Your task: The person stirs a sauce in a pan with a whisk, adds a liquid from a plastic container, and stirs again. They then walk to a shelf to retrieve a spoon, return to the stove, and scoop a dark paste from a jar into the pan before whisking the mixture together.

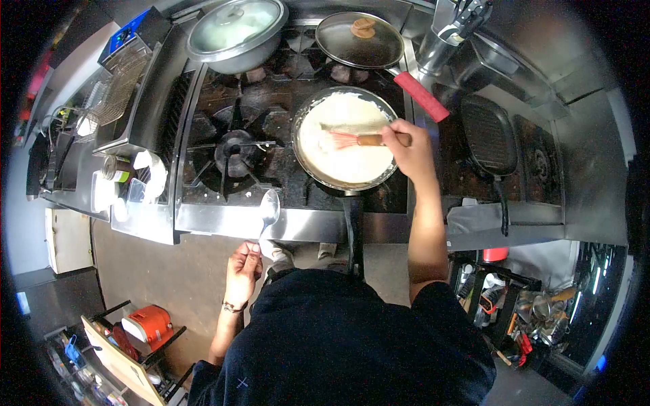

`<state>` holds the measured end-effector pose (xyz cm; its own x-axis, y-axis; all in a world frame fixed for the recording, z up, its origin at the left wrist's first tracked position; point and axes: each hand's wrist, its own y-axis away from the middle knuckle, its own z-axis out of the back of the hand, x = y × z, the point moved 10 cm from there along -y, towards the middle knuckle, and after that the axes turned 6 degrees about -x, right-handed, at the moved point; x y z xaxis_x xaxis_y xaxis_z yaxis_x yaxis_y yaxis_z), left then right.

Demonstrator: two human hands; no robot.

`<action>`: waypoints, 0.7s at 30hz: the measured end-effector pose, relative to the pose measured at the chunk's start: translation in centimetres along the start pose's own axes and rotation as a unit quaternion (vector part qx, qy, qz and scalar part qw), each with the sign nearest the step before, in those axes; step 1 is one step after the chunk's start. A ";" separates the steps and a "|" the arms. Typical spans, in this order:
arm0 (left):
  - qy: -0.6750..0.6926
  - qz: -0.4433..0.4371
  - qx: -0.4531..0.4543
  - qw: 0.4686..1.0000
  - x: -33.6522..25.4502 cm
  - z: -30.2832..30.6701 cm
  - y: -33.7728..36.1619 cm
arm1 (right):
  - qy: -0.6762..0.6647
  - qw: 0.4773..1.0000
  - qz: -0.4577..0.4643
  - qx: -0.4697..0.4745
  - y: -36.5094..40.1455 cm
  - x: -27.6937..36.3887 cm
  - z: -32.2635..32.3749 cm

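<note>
My right hand (407,150) is closed around the wooden handle of a whisk (369,140) with reddish wires. The whisk's head dips into a pale creamy sauce (349,162) in a round frying pan (298,154), which sits on a burner with its black handle pointing toward me. Lower left, my left hand (242,271) pinches the handle of a metal spoon (269,210). The spoon's bowl points up, over the stove's front edge and apart from the pan.
Behind the pan, a glass lid (338,42) with a wooden knob covers another pan with a red handle (421,97). A covered metal pot (237,59) stands back left. A bare burner (235,150) lies left; a ridged grill pan (489,132) sits right.
</note>
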<state>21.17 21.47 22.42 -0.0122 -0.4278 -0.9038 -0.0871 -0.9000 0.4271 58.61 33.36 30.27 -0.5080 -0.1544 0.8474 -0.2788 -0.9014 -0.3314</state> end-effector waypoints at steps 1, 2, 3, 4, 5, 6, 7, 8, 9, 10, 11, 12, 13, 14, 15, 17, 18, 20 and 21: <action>-0.004 0.000 0.002 1.000 -0.1 0.0 0.1 | -0.002 1.000 -0.007 0.007 0.0 0.1 0.6; -0.007 0.000 0.003 1.000 -0.1 0.1 0.2 | -0.054 0.998 -0.020 -0.040 -0.4 -0.4 2.0; -0.007 0.001 0.001 1.000 0.0 0.3 0.2 | -0.005 0.995 -0.067 -0.067 -0.8 -1.3 3.5; -0.004 0.005 0.000 1.000 0.1 0.4 0.2 | -0.009 0.996 -0.037 -0.083 -1.4 -1.2 3.5; -0.001 0.008 -0.001 1.000 0.1 0.4 0.2 | -0.013 0.995 -0.007 -0.099 -1.8 -0.9 3.3; -0.001 0.009 -0.001 1.000 0.2 0.3 0.2 | 0.002 0.997 0.013 -0.071 -1.6 -0.6 1.9; -0.007 0.011 -0.002 1.000 0.2 0.2 0.2 | 0.017 0.998 0.032 -0.043 -1.5 0.1 0.5; -0.014 0.013 -0.003 1.000 0.3 0.2 0.1 | -0.005 0.999 0.011 0.030 -1.1 0.3 -0.9; -0.014 0.014 -0.004 1.000 0.2 0.1 0.1 | -0.006 0.999 0.010 0.031 -0.9 0.6 -0.3; -0.015 0.006 0.000 1.000 -0.1 -0.1 0.2 | -0.010 1.000 0.001 0.025 -0.8 0.4 0.8; -0.017 -0.003 0.003 1.000 -0.4 -0.2 0.2 | -0.014 1.000 -0.007 0.017 -0.9 0.3 2.0; -0.018 -0.002 0.003 1.000 -0.4 -0.1 0.3 | 0.015 0.999 -0.018 -0.027 -1.2 0.3 3.8; -0.019 0.004 -0.003 1.000 -0.2 0.1 0.2 | 0.071 0.993 -0.071 -0.064 -1.6 -1.6 5.2; -0.019 0.010 -0.009 1.000 -0.1 0.2 0.1 | 0.046 0.995 -0.031 -0.078 -1.9 -1.5 4.8; -0.019 0.009 -0.006 1.000 0.0 0.1 0.0 | 0.022 0.995 0.009 -0.093 -1.9 -1.2 4.3; -0.027 0.009 -0.002 1.000 0.3 0.0 -0.3 | 0.040 0.999 0.006 0.018 -1.0 0.3 1.4; -0.027 0.010 -0.001 1.000 0.1 -0.1 -0.4 | 0.011 0.998 -0.034 0.054 -0.5 -0.4 1.3; -0.030 0.001 0.000 1.000 -0.5 -0.5 -0.2 | -0.016 0.998 -0.048 0.036 -0.1 -1.1 3.3; -0.031 0.002 -0.001 1.000 -0.4 -0.3 -0.2 | -0.012 1.000 -0.019 -0.020 -0.4 -0.7 5.5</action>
<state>21.54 21.81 22.72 -0.0743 -0.4253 -0.9020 -0.0851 -0.8985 0.4307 63.53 31.59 32.03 -0.4763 -0.1299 0.8696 -0.3297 -0.8905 -0.3136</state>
